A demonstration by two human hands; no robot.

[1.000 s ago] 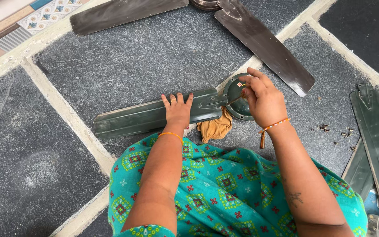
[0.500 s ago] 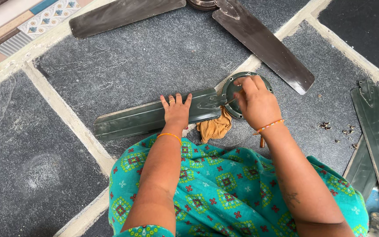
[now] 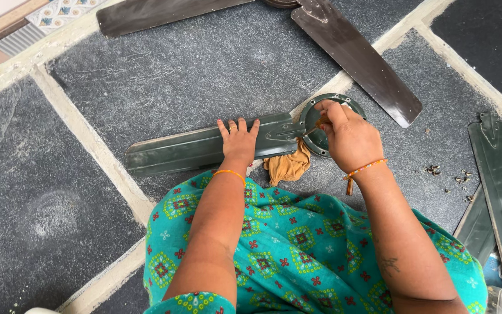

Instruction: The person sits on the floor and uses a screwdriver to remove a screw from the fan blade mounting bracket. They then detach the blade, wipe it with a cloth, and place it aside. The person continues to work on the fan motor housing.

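A dark green fan blade (image 3: 175, 152) lies flat on the stone floor in front of my lap. My left hand (image 3: 239, 142) presses down on it, palm flat and fingers spread. The blade's bracket end meets a round dark green metal plate (image 3: 347, 102). My right hand (image 3: 350, 139) covers most of that plate. Its fingers pinch a small tool with an orange-brown handle (image 3: 321, 122), whose thin shaft points at the bracket. A crumpled tan cloth (image 3: 286, 166) lies just under the bracket, between my arms.
Two brown fan blades (image 3: 361, 64) (image 3: 164, 13) lie at the top, joined at a hub. More green blades (image 3: 501, 180) are stacked at the right edge. Several small screws (image 3: 434, 170) are scattered beside them. Pale grout lines cross the grey floor (image 3: 59, 221).
My right hand has shifted slightly over the round plate and its fingers have closed on the tool. My left hand stays flat on the blade.
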